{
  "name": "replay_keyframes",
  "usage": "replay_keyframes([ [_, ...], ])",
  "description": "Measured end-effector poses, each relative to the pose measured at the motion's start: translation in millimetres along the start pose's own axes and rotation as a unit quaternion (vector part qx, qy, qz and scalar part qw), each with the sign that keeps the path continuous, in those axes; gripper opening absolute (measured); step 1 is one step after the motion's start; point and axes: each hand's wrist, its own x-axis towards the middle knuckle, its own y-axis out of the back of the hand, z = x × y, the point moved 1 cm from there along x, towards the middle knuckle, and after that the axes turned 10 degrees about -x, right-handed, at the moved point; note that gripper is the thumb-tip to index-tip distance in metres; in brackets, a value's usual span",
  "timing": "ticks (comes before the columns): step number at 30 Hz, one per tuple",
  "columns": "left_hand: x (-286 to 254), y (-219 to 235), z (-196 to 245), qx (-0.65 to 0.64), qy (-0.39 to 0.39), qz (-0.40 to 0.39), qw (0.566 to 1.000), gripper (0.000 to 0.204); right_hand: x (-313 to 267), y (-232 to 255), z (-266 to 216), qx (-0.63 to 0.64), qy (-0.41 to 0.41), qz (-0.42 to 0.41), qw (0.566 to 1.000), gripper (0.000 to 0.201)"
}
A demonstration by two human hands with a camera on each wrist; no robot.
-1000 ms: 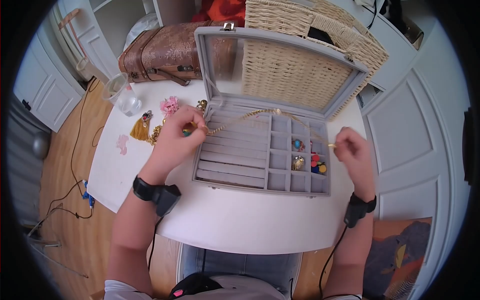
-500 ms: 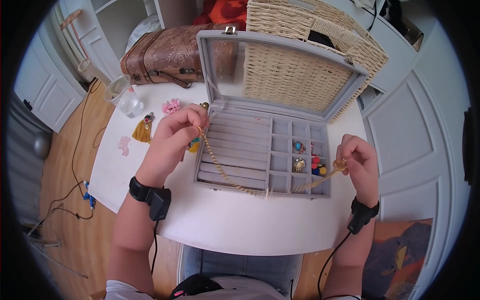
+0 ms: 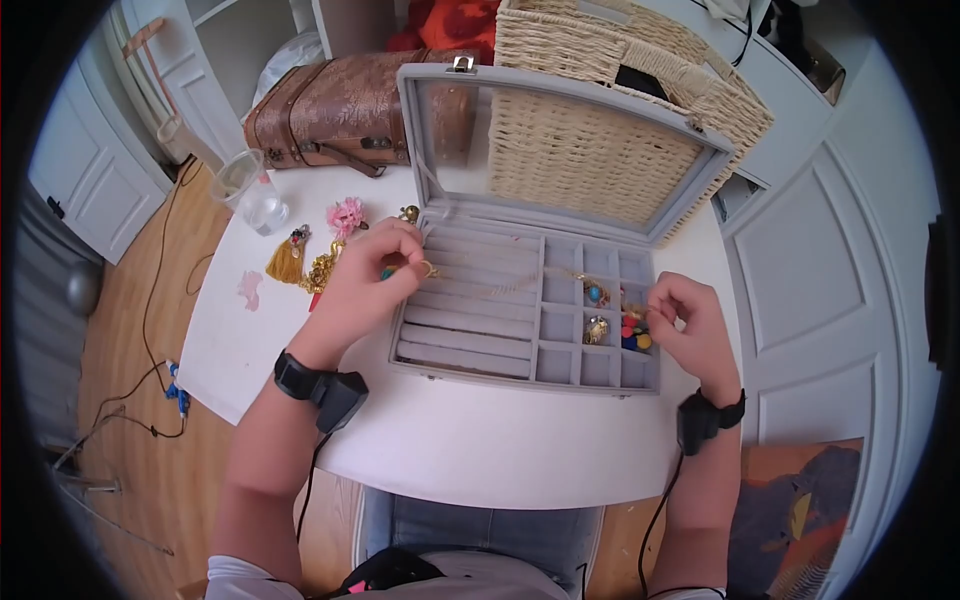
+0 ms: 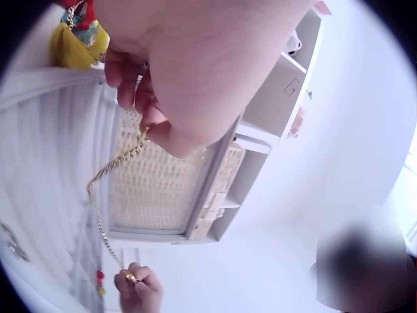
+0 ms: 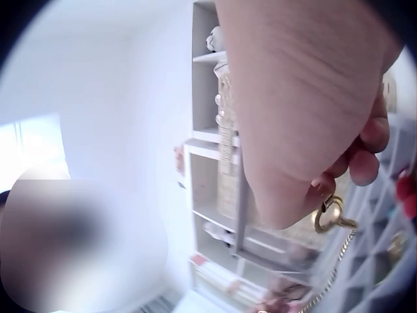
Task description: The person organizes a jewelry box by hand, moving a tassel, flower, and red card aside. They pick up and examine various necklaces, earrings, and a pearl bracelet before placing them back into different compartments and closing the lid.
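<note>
A gold chain necklace (image 4: 111, 167) stretches between both hands over an open grey jewelry box (image 3: 470, 374); in the head view it is blurred. My left hand (image 3: 375, 275) pinches one end near the box's left side, above the padded ring rolls. At the right edge, my right hand (image 3: 693, 325) pinches the other end, where the right wrist view shows a gold ring clasp (image 5: 318, 223). Close to that hand lies a colorful pom-pom piece (image 3: 637, 330) in a compartment. A turquoise-stoned piece (image 3: 597, 293) and a gold-and-silver piece (image 3: 597, 329) lie in compartments nearby.
Left of the box are a pink flower piece (image 3: 346, 214), a yellow tassel (image 3: 284, 262) and bunched gold jewelry (image 3: 322, 268). Clear plastic cups (image 3: 264, 212) stand farther back. Behind the raised glass lid are a brown trunk (image 3: 330, 105) and a woven basket (image 3: 560, 40).
The chain has swung from an arch over the box, to sagging past its front edge, to a shallower blurred line over the rolls. My right hand has moved left toward the box.
</note>
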Motion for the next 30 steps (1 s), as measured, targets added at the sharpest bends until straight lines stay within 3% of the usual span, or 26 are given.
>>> replay_keyframes([
  [1,0.2,0.7,6.7,0.001,-0.002,-0.002,1.0,0.006,-2.8,2.3,-8.0,0.0,0.001,0.003,1.0,0.009],
  [3,-1.4,4.5,14.7,-0.212,-0.014,0.008,0.977,0.006,-8.3,10.9,-25.4,0.221,0.047,0.077,0.971,0.009],
  [4,-0.5,6.1,17.1,-0.18,0.018,-0.004,0.983,0.008,-7.8,11.6,-21.5,0.263,0.03,0.099,0.959,0.009],
  [5,-0.7,3.9,13.1,-0.181,0.018,-0.003,0.983,0.008,-4.9,9.7,-11.7,0.262,0.031,0.098,0.959,0.009],
  [7,-0.6,-3.1,0.1,0.11,0.018,0.007,0.994,0.006,3.4,2.1,6.2,0.035,-0.043,0.048,0.997,0.008],
  [8,-0.4,-3.9,-1.0,0.116,0.014,0.005,0.993,0.006,2.3,1.3,5.9,-0.064,-0.042,0.004,0.997,0.008],
  [9,0.0,-1.4,0.5,0.116,0.014,0.004,0.993,0.006,0.3,2.5,2.5,-0.063,-0.043,0.005,0.997,0.008],
  [11,0.3,4.0,7.9,-0.123,-0.002,-0.022,0.992,0.002,-5.0,7.6,-15.9,0.108,0.056,0.008,0.993,0.008],
  [12,0.2,3.4,11.1,-0.211,-0.015,-0.02,0.977,0.004,-8.9,10.2,-22.1,0.186,0.044,0.022,0.981,0.008],
  [13,0.1,2.7,9.6,-0.211,-0.015,-0.019,0.977,0.004,-8.3,9.7,-19.5,0.185,0.044,0.022,0.981,0.008],
  [15,1.3,2.5,0.7,-0.02,0.004,0.0,1.0,0.006,-5.3,6.8,-7.5,0.201,-0.053,0.03,0.978,0.013],
  [16,3.1,0.2,-2.0,0.068,-0.013,0.006,0.998,0.008,-3.4,5.4,-2.8,0.2,-0.051,0.031,0.978,0.013],
  [17,0.9,0.5,0.0,0.068,-0.015,0.007,0.998,0.008,-1.7,2.8,2.8,0.102,-0.029,-0.001,0.994,0.014],
  [18,-1.4,0.6,4.3,-0.021,0.001,-0.005,1.0,0.008,-1.1,1.1,5.7,0.003,-0.009,-0.032,0.999,0.015],
  [19,-0.1,-0.6,10.1,-0.108,0.017,-0.019,0.994,0.008,-2.9,3.3,-1.0,0.003,-0.008,-0.029,1.0,0.015],
  [21,0.6,4.9,9.8,-0.158,0.012,-0.031,0.987,0.007,-8.7,7.8,-20.8,0.22,0.027,0.012,0.975,0.012],
  [23,0.0,3.0,9.9,-0.119,0.034,0.003,0.992,0.007,-5.8,2.1,-8.7,0.259,0.015,0.033,0.965,0.012],
  [25,0.3,-0.6,2.0,-0.065,0.041,0.016,0.997,0.007,2.5,-2.1,5.4,0.053,-0.032,0.035,0.997,0.015],
  [26,0.8,-1.6,-0.2,-0.011,0.048,0.028,0.998,0.007,2.3,-0.4,5.0,-0.028,-0.03,-0.003,0.999,0.012],
  [27,0.2,-0.4,3.2,-0.011,0.048,0.027,0.998,0.007,-0.8,1.5,1.4,-0.027,-0.03,-0.002,0.999,0.012],
  [29,-0.1,3.5,13.3,-0.284,0.031,-0.014,0.958,0.007,-5.5,5.7,-20.1,0.2,0.032,0.016,0.979,0.008],
  [30,0.8,5.7,12.7,-0.318,0.004,-0.02,0.948,0.009,-4.7,5.0,-21.5,0.2,0.032,0.016,0.979,0.008],
])
